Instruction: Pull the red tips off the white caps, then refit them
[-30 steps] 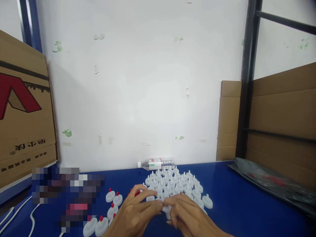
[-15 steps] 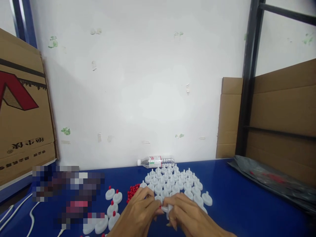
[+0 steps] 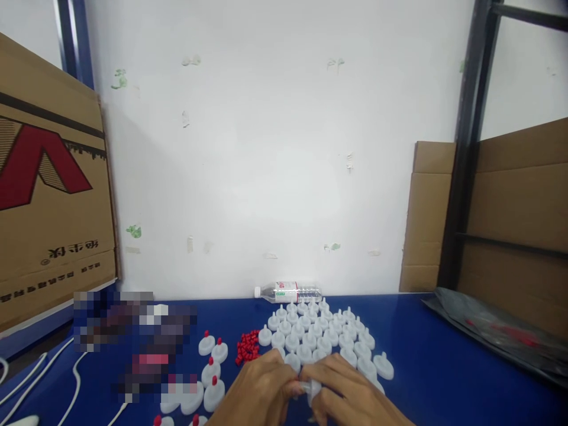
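- We bring our left hand point(image 3: 266, 393) and right hand point(image 3: 350, 397) together at the near edge of the blue table point(image 3: 435, 367), fingertips meeting over one white plastic cap point(image 3: 312, 388).
- Both hands pinch that cap between them; it sits low in the view, just in front of the rows of like parts, and a speck of red shows at the left fingertips, though we cannot tell what it is.
- The bare white caps point(image 3: 319, 337) stand in close rows with spouts up, within easy reach ahead of our hands.
- A small heap of red tips point(image 3: 247, 346) lies just left of those rows, near our left hand, probably so that hand can pick from it.
- Caps with red tips already on point(image 3: 212, 370) stand apart on the left, away from the bare ones.
- A clear water bottle point(image 3: 288, 291) lies on its side against the white wall, behind the rows.
- Cardboard boxes point(image 3: 48, 195) flank the table, and a dark plastic bag point(image 3: 497, 331) lies on the right.
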The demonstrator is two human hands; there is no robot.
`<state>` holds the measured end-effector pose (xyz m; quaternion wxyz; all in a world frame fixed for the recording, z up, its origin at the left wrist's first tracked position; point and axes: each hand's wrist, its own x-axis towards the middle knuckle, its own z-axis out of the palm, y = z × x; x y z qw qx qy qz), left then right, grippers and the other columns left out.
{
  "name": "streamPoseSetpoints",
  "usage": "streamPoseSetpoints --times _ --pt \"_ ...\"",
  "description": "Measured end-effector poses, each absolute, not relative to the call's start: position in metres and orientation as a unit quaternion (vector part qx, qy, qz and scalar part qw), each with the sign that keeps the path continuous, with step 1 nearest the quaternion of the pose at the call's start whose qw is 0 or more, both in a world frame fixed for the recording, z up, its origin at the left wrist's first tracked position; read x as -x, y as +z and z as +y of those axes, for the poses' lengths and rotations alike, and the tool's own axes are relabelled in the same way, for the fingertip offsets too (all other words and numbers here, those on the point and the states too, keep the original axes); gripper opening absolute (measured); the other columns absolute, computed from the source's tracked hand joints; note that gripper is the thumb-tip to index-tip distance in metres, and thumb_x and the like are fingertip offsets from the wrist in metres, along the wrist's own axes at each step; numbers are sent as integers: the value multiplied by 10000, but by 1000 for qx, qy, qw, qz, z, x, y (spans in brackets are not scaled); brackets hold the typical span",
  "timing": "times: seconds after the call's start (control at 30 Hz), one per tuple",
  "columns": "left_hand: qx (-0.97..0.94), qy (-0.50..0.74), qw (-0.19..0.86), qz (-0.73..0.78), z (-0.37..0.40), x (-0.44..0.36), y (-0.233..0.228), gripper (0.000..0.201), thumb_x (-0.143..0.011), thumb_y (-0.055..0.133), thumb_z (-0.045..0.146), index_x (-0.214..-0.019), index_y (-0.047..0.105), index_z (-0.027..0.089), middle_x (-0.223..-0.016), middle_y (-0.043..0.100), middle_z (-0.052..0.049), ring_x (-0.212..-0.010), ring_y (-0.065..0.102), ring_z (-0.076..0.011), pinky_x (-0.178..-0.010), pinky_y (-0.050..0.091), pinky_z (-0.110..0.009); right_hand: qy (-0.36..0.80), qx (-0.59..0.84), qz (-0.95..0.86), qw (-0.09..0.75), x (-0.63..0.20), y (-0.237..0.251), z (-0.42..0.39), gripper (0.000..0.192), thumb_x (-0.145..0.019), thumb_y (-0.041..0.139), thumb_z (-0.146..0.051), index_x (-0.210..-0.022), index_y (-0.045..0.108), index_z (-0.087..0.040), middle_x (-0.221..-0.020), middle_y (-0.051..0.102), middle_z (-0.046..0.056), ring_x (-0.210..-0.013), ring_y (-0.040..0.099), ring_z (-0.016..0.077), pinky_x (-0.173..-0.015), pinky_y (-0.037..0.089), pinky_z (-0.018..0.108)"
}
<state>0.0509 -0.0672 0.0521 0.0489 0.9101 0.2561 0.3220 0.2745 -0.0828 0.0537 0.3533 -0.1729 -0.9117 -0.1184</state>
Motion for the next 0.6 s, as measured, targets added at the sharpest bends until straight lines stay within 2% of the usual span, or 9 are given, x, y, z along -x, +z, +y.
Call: streamPoseSetpoints --times 0.17,0.27,0.33,0.47,0.6 --pt "-892 307 92 318 -75 -48 63 367 -1056 429 272 -735 591 201 -742 662 -16 -757 585 -170 -681 415 -270 -114 176 -907 366 -275 54 -78 222 -1081 408 -179 -914 548 -221 -1111 738 84 -872 692 152 -773 548 261" --pt "-872 312 103 362 -78 -44 77 305 -1034 477 271 -798 661 214 -784 675 -16 -824 603 -182 -725 427 -283 -104 220 -914 325 -276 59 -79 86 -1049 541 -280 -987 577 -232 -1265 712 101 -1068 708 198 -947 564 329" --pt "-856 311 97 402 -74 -37 85 313 -1039 466 281 -825 686 216 -813 671 -21 -825 607 -183 -728 434 -292 -111 264 -915 283 -277 64 -82 141 -1003 624 -353 -1076 597 -236 -1396 640 120 -1238 645 256 -1059 520 425" --pt "-831 292 8 474 -52 -11 96 280 -1035 450 238 -937 709 200 -917 687 -53 -923 607 -225 -816 457 -338 -105 318 -920 203 -276 74 -85 201 -1008 599 -356 -1182 636 -261 -1440 608 89 -1327 577 286 -1108 461 537" --pt "-826 198 -98 518 -31 16 99 333 -1019 399 154 -876 699 155 -892 688 -101 -964 576 -287 -826 458 -392 -85 341 -925 142 -274 79 -83 262 -1052 501 -370 -1218 674 -264 -1416 630 77 -1347 553 313 -1118 425 600"
